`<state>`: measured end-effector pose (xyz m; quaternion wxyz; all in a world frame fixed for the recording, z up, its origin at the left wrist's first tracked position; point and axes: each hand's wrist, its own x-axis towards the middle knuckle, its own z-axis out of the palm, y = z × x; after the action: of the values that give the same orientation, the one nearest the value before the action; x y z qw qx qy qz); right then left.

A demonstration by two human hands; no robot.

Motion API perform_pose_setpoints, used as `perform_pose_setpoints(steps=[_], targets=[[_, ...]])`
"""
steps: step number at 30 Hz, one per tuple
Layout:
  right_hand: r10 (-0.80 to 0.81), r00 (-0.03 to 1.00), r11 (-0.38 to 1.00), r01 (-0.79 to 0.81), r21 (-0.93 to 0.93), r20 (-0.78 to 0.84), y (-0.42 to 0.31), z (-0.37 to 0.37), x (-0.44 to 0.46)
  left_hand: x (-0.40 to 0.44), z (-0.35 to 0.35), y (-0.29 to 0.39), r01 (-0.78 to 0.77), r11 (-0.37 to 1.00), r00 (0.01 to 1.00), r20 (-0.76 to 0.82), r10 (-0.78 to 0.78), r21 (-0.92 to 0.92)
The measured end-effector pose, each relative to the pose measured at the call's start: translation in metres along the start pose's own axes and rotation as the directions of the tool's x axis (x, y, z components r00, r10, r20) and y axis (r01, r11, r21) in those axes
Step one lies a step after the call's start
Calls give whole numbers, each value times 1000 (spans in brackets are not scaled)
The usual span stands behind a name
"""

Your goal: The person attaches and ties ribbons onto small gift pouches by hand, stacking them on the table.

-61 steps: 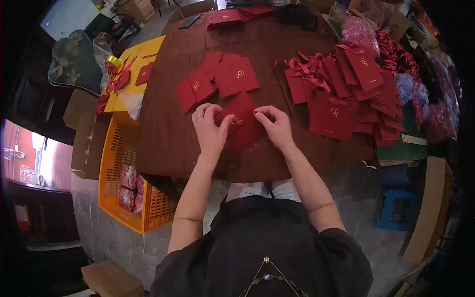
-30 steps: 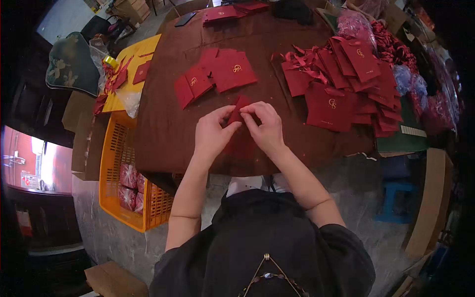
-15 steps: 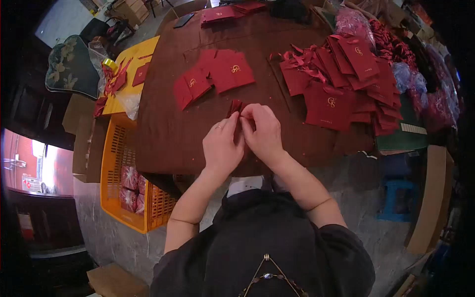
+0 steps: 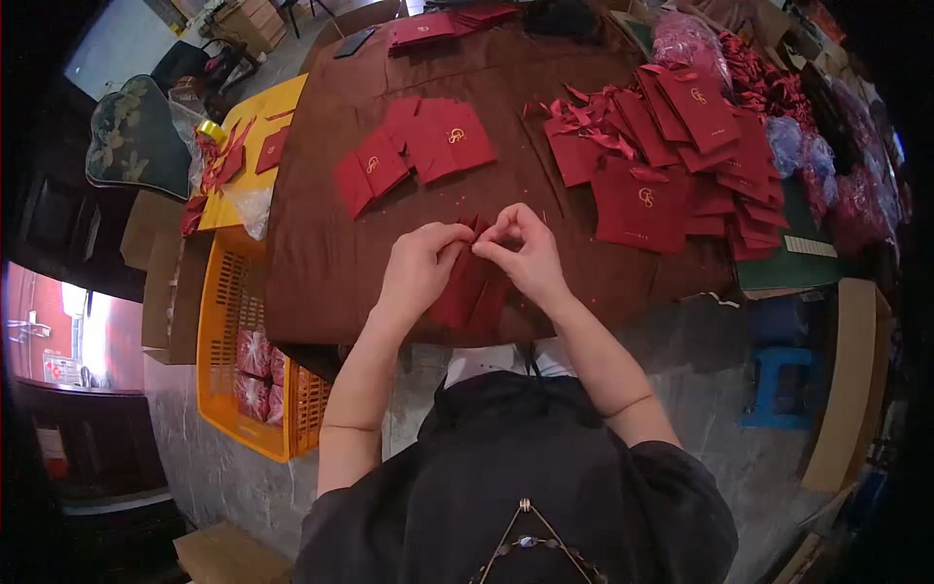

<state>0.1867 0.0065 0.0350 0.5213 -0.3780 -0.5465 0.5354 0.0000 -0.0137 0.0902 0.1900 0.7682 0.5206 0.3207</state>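
Though close, both hands (image 4: pixel 416 265) (image 4: pixel 528 255) perhaps apart.

Person's left hand (image 4: pixel 418 268) pinches upper edge of red bag (image 4: pixel 473 297) near front of brown-covered table (image 4: pixel 321 282). Right hand (image 4: pixel 525 255) at same edge, thumb near fingertips; grip too small to make out. Beyond hands, flat red bags (image 4: pixel 452 138) with gold lettering. To right, heaped ribboned bags (image 4: pixel 642 206). Phone (image 4: pixel 354 42) near far left corner. Left of table, orange crate (image 4: pixel 243 426) holding wrapped red packs (image 4: pixel 253 375).
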Motion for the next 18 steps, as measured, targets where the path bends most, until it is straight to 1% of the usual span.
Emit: perform_pose_setpoints(steps=[1, 2, 4, 6, 7, 8, 10, 11, 12, 13, 14, 15, 16, 17, 18], targets=[[22, 1000, 999, -22, 41, 10, 2, 0, 0, 0, 2, 1, -50, 995, 998, -30, 53, 83], [23, 1000, 999, -24, 42, 10, 2, -2, 1, -1, 3, 1, -48, 995, 998, -28, 51, 84], [42, 997, 999, -43, 7, 58, -6, -6, 4, -4, 6, 2, -5, 985, 999, -51, 14, 174], [47, 998, 999, -47, 26, 31, -13, -8, 11, -8, 7, 8, -9, 988, 997, -75, 20, 156], [-37, 998, 989, 43, -141, 42, -14, -10, 14, -10, 7, 13, -12, 990, 995, -97, 26, 137], [-115, 991, 945, 130, -300, 65, -15, -11, 16, -10, 6, 17, -12, 990, 996, -91, 25, 137], [-90, 994, 957, 102, -273, 56, -21, -12, 18, -11, 4, 24, 3, 990, 993, -117, 13, 139], [-23, 994, 971, 47, -233, 103, -21, -16, 21, -10, 3, 24, 15, 996, 991, -134, -3, 93], [40, 988, 981, -10, -195, 152, -22, -20, 24, -10, 2, 24, -3, 992, 974, -226, 31, 125], [-16, 993, 986, 35, -161, 120, -16, -25, 27, -9, 2, 25, -18, 987, 947, -313, 68, 160], [29, 994, 995, -20, -95, 104, -15, -31, 28, -10, -4, 18, 20, 984, 910, -411, 56, 179], [77, 993, 997, -75, -26, 88, -16, -37, 29, -10, -11, 11, 35, 991, 908, -419, 22, 128], [107, 990, 994, -104, -43, 90, -12, -42, 33, -10, -16, 3, 48, 996, 906, -424, -12, 75], [115, 990, 993, -112, -43, 87, -9, -46, 31, -9, -14, -10, 44, 984, 877, -479, 44, 171], [229, 969, 973, -229, -12, 90, -21, -46, 29, -8, -15, -14, 136, 986, 864, -499, -67, 101]])
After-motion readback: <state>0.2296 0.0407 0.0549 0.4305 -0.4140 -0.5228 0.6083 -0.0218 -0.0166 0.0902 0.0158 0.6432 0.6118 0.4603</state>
